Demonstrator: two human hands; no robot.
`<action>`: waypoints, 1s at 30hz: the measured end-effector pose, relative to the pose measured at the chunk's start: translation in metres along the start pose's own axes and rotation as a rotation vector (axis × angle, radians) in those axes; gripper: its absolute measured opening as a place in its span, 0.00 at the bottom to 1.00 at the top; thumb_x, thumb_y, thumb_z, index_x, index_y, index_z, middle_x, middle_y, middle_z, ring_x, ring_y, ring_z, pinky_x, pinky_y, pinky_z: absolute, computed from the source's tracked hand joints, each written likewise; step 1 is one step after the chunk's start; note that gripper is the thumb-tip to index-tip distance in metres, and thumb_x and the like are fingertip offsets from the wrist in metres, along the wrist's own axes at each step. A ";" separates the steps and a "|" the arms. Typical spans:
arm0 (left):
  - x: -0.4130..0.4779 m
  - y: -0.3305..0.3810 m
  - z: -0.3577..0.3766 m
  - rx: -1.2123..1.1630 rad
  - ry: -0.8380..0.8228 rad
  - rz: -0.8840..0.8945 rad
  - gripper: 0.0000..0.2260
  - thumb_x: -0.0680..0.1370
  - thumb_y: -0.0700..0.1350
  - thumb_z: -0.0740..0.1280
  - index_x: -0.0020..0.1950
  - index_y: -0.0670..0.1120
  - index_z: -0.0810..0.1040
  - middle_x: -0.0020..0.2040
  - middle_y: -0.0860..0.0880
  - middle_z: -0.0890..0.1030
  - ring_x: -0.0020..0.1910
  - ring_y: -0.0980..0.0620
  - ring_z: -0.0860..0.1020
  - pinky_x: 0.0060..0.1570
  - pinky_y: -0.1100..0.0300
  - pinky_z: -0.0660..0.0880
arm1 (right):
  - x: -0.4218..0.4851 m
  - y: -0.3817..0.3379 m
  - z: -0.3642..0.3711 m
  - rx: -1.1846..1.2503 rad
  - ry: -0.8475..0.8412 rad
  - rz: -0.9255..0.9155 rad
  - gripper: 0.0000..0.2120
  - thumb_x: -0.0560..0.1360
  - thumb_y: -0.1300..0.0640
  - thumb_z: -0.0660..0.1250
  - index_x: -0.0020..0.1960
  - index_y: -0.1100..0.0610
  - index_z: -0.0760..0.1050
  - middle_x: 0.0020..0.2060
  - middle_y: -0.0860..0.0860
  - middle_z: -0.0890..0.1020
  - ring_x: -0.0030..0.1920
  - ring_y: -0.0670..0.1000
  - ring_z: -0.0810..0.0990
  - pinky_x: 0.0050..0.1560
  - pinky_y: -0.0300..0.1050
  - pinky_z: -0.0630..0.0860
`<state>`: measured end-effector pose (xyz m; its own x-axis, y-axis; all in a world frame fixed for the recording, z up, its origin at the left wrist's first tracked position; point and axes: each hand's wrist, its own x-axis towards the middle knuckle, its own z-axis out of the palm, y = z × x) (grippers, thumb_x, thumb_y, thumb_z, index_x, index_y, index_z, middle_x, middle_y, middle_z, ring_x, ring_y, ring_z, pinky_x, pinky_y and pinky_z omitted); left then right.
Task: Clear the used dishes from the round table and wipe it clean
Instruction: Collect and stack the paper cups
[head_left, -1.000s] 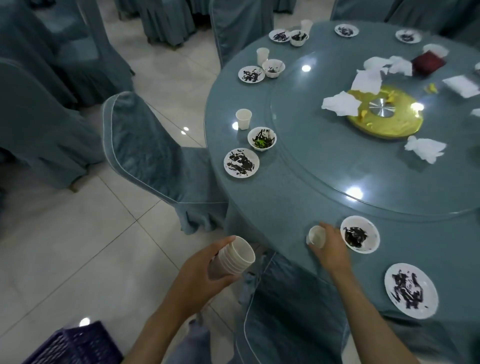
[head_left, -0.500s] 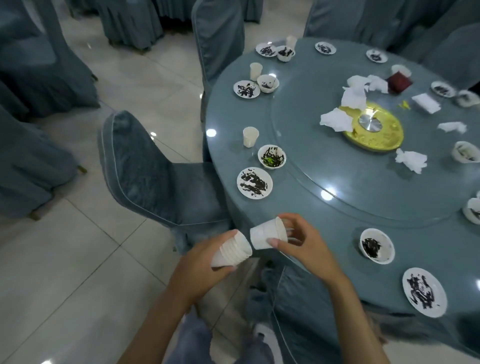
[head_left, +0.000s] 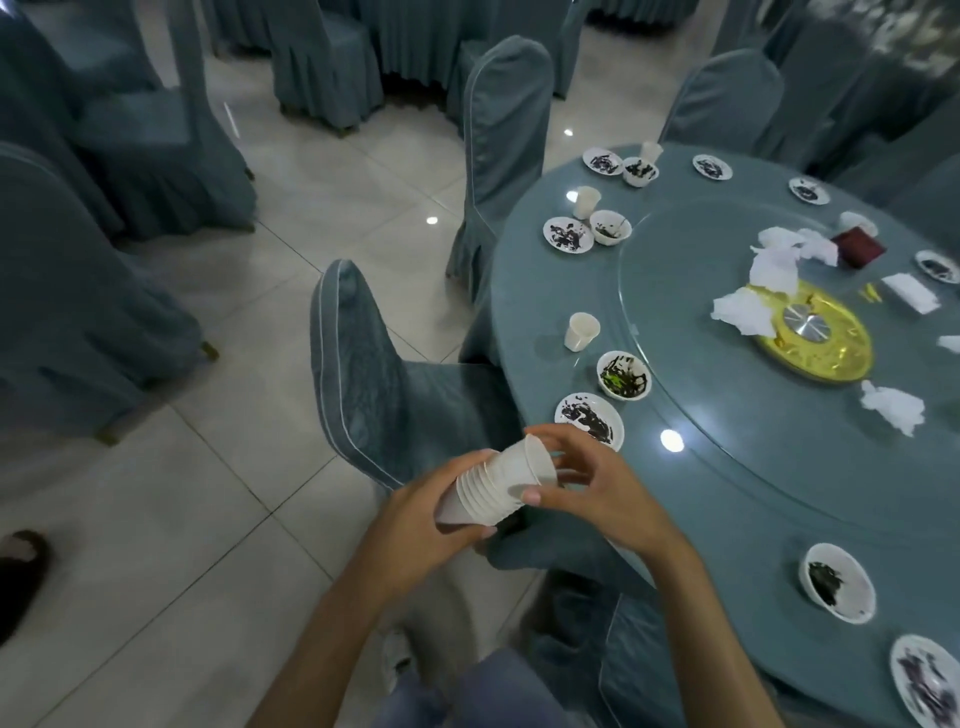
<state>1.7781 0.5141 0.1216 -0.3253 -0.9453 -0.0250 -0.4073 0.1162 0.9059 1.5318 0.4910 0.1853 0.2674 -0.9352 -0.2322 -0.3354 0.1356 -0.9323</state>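
Head view, looking down past the near-left edge of the desk (head_left: 727, 519).

Hands: the left hand (head_left: 415, 525) is wrapped round the lower part of a stack of white cups (head_left: 478, 501), which lies tilted with its mouth toward the desk. The right hand (head_left: 597, 488) is curled at the mouth end. Its thumb is pressed to the side of the outermost cup (head_left: 532, 465) and its fingers are bent round the rim. That cup sits nested on the stack. The stack is held in the air, off the desk, just outside its near-left edge and above the seat of a covered chair (head_left: 363, 374).

Desk: round, with a teal cloth and a glass turntable (head_left: 779, 441) on top. At the turntable's centre is a gold disc (head_left: 826, 358), with crumpled napkins (head_left: 743, 312) beside and partly over it.

Left edge: a single white cup (head_left: 581, 331) stands upright. A soiled bowl (head_left: 623, 375) and a soiled plate (head_left: 589, 420) lie next to it, the plate just beyond the right hand's fingers.

Far-left edge: a second cup (head_left: 586, 201), a second bowl (head_left: 610, 226) and a second plate (head_left: 568, 234) are grouped close together.

Near edge: a third bowl (head_left: 839, 590) holds dark residue, and a third plate (head_left: 930, 686) is partly cut off by the frame.

Far edge: more soiled plates, too small to detail.
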 end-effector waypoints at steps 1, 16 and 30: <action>0.003 0.000 -0.002 -0.001 0.003 0.004 0.35 0.71 0.50 0.81 0.75 0.60 0.71 0.69 0.62 0.78 0.67 0.58 0.77 0.64 0.51 0.77 | 0.005 -0.002 0.003 -0.013 -0.005 -0.006 0.28 0.69 0.55 0.82 0.67 0.49 0.77 0.57 0.45 0.83 0.59 0.48 0.82 0.59 0.40 0.78; 0.105 -0.014 -0.015 -0.096 0.001 -0.069 0.42 0.72 0.49 0.81 0.78 0.69 0.61 0.69 0.61 0.78 0.68 0.59 0.77 0.67 0.57 0.74 | 0.103 0.019 -0.010 0.152 0.018 0.103 0.27 0.71 0.56 0.81 0.67 0.48 0.79 0.60 0.45 0.85 0.61 0.48 0.83 0.64 0.45 0.79; 0.251 -0.030 -0.041 0.074 -0.125 -0.113 0.34 0.74 0.48 0.79 0.77 0.61 0.69 0.70 0.62 0.77 0.68 0.59 0.77 0.66 0.50 0.77 | 0.250 0.070 -0.079 0.143 0.123 0.227 0.31 0.69 0.29 0.72 0.68 0.39 0.74 0.61 0.41 0.83 0.63 0.41 0.80 0.68 0.49 0.75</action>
<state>1.7435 0.2610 0.1050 -0.3753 -0.9089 -0.1818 -0.5080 0.0376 0.8605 1.5035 0.2412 0.0841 0.0855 -0.9073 -0.4117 -0.2410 0.3821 -0.8921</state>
